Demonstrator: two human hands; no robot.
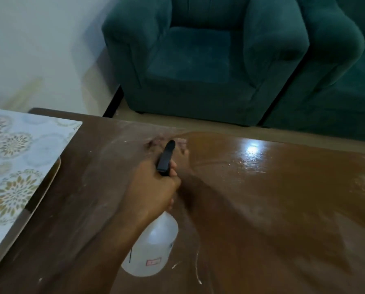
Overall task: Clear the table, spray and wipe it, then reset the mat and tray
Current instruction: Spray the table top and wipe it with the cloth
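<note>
My left hand [149, 194] grips the neck of a clear plastic spray bottle [154, 247], with fingers curled round the trigger. The bottle's black nozzle [166, 155] points away from me over the brown wooden table [283, 198]. The table's right part is glossy and wet-looking, with a bright glare; the left part is dull, with pale streaks and crumbs. A floral patterned mat [14, 166] lies at the left over a flat brown tray edge [50, 183]. My right hand is not visible. A dark blurred streak runs from the bottle toward the lower right; what it is cannot be told.
Two dark green armchairs [198, 60] stand on the floor just beyond the table's far edge. A white wall [39, 39] is at the back left. White smears [197, 270] mark the table near the bottle's base.
</note>
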